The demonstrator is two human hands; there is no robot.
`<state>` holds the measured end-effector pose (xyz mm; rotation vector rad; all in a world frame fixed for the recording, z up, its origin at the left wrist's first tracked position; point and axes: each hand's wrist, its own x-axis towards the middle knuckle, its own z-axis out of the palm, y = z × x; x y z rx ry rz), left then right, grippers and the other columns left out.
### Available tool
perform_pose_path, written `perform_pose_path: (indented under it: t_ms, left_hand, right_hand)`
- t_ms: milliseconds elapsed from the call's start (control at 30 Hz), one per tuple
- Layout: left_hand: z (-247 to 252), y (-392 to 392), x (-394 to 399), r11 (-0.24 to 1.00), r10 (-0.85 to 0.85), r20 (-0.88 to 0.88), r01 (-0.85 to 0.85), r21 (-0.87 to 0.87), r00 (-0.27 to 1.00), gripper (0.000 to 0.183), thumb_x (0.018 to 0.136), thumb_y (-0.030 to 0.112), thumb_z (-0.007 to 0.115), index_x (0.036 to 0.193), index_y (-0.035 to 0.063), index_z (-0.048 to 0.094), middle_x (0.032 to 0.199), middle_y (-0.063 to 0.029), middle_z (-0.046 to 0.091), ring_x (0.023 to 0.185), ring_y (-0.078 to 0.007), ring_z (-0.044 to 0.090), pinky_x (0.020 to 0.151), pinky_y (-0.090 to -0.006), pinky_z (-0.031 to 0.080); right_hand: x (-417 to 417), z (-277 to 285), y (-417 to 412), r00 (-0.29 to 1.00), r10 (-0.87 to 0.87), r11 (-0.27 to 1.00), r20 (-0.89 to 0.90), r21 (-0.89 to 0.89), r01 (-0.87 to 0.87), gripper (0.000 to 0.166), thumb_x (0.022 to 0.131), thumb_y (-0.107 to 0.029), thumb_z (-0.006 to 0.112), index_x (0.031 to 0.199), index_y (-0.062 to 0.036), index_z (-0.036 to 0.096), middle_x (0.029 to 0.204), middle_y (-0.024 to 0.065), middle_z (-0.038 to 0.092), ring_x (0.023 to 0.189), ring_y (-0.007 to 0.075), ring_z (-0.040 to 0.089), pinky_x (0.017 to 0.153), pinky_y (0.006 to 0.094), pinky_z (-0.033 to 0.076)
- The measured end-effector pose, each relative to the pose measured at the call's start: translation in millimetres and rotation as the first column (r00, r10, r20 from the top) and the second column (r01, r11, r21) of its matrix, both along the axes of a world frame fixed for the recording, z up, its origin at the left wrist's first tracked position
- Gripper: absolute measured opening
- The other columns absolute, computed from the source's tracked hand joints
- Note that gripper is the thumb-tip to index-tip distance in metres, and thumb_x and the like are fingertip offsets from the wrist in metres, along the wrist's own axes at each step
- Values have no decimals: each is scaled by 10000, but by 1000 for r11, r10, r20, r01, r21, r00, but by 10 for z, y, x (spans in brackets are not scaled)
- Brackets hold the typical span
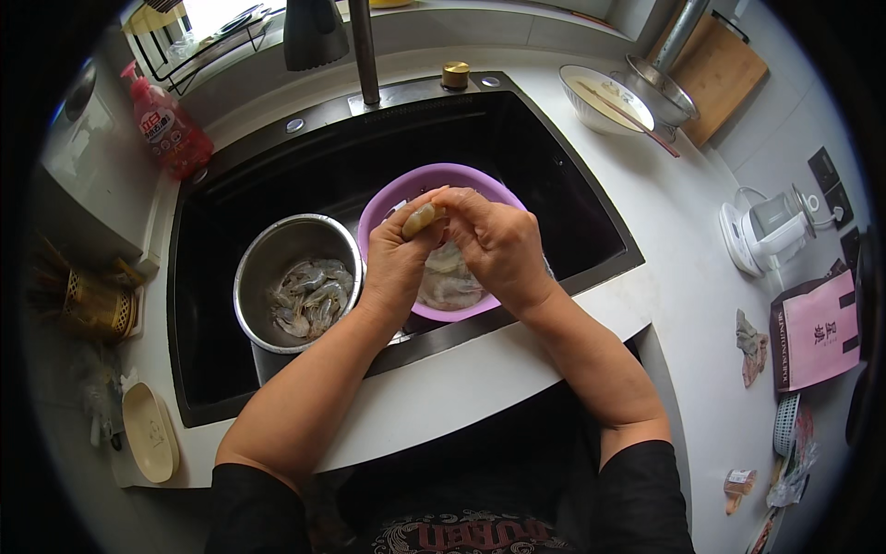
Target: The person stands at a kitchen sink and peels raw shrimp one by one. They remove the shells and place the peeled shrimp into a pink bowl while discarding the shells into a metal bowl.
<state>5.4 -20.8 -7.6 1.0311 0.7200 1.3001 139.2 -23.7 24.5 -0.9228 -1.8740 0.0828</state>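
My left hand [398, 266] is closed on a raw shrimp [421, 220], whose curved body shows above the thumb. My right hand [500, 242] meets it at the fingertips, its thumb and forefinger pinched together at the shrimp's end; whether they grip the shrimp is hidden. Both hands are above a purple plastic basin [450, 315] that holds several shrimp [446, 287] in its lower part. To the left, a round stainless steel pot [252, 260] contains a heap of grey raw shrimp [315, 294]. Basin and pot are in the black sink.
The black sink [249, 187] has a faucet [365, 62] at its back. A pink soap bottle [166, 128] stands at back left. On the right counter are a white bowl [602, 114] with chopsticks, an electric kettle [768, 228] and a pink bag [820, 332]. A beige dish [149, 433] lies at left.
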Motion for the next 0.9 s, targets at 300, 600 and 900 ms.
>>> perform_pose_path:
  t_ms: [300,600,900]
  left_hand:
    - [-15,14,-8,1000,-11,-1,11,-4,1000,267,880,82,603,1146,59,619,1028,-43,644,941,-120,605,854,-251,485]
    - [6,10,-7,1000,-17,-24,17,24,1000,258,899,64,570,1152,65,618,1047,-42,646,957,-116,603,834,-244,481]
    - [55,0,5,1000,-12,-31,12,-23,999,270,893,58,578,1161,68,610,1073,-46,630,960,-120,607,820,-232,493]
  right_hand:
    - [36,57,-47,956,97,877,-277,-430,-213,173,906,-46,511,1014,-5,639,928,80,679,854,135,650,779,243,524]
    - [22,43,-18,851,118,810,-511,-447,-380,169,920,-72,496,979,-8,641,866,60,668,760,106,628,700,224,519]
    - [123,84,47,819,-11,792,-573,-505,-343,184,943,-122,484,1002,-12,620,736,14,590,638,49,529,595,184,451]
